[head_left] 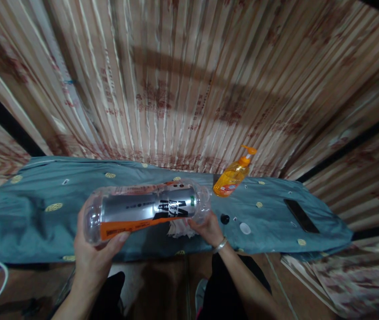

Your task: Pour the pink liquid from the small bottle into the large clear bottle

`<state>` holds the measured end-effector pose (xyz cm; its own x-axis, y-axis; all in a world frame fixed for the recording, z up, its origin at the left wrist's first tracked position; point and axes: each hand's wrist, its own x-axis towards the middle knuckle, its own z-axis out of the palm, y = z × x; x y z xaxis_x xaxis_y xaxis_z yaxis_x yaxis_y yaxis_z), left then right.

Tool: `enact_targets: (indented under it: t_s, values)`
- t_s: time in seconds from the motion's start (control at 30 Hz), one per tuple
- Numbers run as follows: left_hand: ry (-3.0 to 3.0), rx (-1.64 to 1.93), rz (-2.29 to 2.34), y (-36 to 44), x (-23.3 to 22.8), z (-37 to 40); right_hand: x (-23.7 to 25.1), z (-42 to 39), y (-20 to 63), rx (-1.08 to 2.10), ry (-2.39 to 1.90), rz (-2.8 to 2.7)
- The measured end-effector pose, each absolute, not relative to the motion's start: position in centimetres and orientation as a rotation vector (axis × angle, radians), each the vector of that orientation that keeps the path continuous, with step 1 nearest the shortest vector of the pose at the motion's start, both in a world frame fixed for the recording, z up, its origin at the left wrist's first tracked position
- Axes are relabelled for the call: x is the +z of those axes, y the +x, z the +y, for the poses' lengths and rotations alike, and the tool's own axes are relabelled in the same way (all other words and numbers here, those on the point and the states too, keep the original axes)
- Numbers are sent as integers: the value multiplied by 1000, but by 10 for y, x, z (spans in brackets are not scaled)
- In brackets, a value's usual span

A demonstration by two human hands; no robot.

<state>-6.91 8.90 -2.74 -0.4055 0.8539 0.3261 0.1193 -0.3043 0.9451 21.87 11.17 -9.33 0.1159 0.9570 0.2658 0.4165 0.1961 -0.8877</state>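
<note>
Head view, frame centre: left hand [94, 249] grips the clear bottle [146, 209] lying sideways; right hand [207, 229] pinches what may be a cloth [179, 229] beneath its neck.

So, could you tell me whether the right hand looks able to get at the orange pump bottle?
Probably yes: the right hand sits just below the pump bottle, with only open cloth between.

1 clear bottle [144, 212], 1 soap dispenser [234, 176], 1 phone [301, 216], 2 caps [224, 218]
</note>
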Motion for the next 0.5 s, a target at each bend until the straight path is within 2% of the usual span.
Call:
enact_targets:
  t_s: [0.5]
  values:
    - [1126, 1773, 1371, -64, -22, 89, -88, 112, 217, 673, -1404, -1480]
